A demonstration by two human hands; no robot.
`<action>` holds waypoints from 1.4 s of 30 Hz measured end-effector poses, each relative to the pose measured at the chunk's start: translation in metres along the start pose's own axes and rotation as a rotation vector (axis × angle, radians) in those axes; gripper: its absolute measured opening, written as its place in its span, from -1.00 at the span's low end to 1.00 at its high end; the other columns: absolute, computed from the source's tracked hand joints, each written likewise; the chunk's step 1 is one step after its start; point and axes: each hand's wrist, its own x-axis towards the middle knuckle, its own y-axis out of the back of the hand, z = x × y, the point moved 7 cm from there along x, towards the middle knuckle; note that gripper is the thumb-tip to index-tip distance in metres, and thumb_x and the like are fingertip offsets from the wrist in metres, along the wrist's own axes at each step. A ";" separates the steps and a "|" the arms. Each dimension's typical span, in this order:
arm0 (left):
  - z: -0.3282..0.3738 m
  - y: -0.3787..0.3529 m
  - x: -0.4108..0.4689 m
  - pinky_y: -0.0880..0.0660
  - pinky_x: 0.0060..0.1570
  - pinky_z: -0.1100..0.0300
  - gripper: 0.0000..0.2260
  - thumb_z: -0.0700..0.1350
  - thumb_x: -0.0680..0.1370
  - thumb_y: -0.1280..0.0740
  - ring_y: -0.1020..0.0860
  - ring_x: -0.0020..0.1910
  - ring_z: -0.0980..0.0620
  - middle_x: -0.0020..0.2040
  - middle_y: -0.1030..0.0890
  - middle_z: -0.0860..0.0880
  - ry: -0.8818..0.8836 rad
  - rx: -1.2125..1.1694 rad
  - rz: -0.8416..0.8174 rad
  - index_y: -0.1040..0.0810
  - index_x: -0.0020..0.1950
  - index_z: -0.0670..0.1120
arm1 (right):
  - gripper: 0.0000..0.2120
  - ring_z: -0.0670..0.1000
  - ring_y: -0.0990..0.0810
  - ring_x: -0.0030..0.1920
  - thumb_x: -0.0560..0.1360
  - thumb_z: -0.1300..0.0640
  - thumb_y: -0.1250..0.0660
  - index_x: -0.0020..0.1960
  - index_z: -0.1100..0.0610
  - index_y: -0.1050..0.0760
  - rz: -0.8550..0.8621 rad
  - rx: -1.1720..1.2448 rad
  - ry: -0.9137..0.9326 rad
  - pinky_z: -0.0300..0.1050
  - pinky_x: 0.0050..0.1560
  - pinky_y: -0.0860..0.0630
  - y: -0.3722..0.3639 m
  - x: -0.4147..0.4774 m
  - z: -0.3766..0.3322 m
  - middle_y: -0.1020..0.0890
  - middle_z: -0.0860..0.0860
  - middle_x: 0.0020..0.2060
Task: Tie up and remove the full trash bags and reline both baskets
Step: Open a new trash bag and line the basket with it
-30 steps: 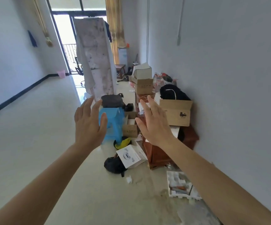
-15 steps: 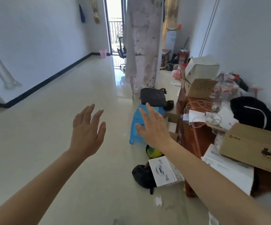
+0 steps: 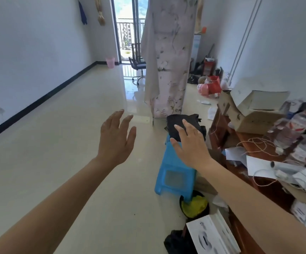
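Far down the room, by the balcony door against the left wall, stands the small pink plastic trash basket (image 3: 110, 62), and that's the one basket plainly in view. It sits well apart from both hands, ahead and to the left across a long stretch of glossy cream tile floor (image 3: 56, 143). The left hand (image 3: 116, 139) is the nearer one, lying roughly on the line toward it; the right hand (image 3: 189, 143) floats over the blue plastic stool (image 3: 174, 178) with the black fabric bundle (image 3: 184, 124) on top, beside the cluttered brown wooden table (image 3: 227, 132). Both hands are held out at chest height, backs up, fingers spread and loose, gripping nothing at all. No bag in hand, no liner in sight. My read: nothing on the task has started, and the next move is a walk forward-left, not a reach.
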 end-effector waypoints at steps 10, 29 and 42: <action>-0.130 -0.219 0.184 -0.34 0.30 -0.26 -0.49 0.12 0.63 0.01 -0.39 0.40 -0.30 0.42 -0.42 -0.26 -0.142 0.170 -0.379 -0.46 0.41 -0.13 | -0.44 0.15 -0.09 0.56 0.65 -0.13 -0.08 0.57 0.11 -0.16 -0.116 0.074 -0.242 0.10 0.51 -0.08 -0.161 0.237 0.063 -0.11 0.17 0.58; -0.299 -0.483 0.544 -0.19 0.45 -0.20 -0.38 0.24 0.60 0.11 -0.21 0.53 -0.21 0.55 -0.26 -0.18 -0.364 -0.053 -0.603 -0.31 0.52 -0.05 | -0.42 0.15 -0.13 0.55 0.64 -0.17 -0.07 0.57 0.09 -0.15 -0.172 0.054 -0.635 0.09 0.50 -0.13 -0.299 0.586 0.124 -0.13 0.17 0.57; -0.092 -0.695 0.598 -0.06 0.52 -0.15 -0.38 0.30 0.59 0.16 -0.08 0.57 -0.12 0.60 -0.13 -0.07 -0.769 -0.167 -0.911 -0.15 0.58 0.04 | -0.46 0.13 -0.14 0.55 0.66 -0.17 -0.02 0.56 0.04 -0.19 -0.142 0.010 -1.262 0.06 0.50 -0.12 -0.324 0.503 0.304 -0.15 0.13 0.57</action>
